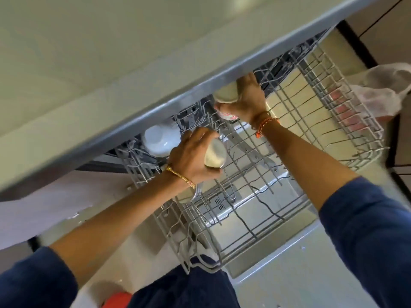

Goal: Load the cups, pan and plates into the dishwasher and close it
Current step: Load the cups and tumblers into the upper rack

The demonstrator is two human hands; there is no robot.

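Observation:
The dishwasher's upper wire rack (289, 181) is pulled out under the counter edge. My left hand (191, 158) grips a cream cup (215, 155), held upside down over the rack's left part. My right hand (249, 97) holds another cream cup (226, 93) at the rack's back, partly hidden by the counter edge; a white cup with red marks (228, 115) sits just below that hand. A white cup (161, 141) stands upturned at the rack's back left. The open dishwasher door (278, 261) lies below the rack.
The grey countertop (111, 63) and its edge overhang the rack's rear. A white plastic bag (382, 90) with something red lies on the floor at the right. A red object (115, 300) shows at the bottom left. My dark blue clothing touches the rack's front.

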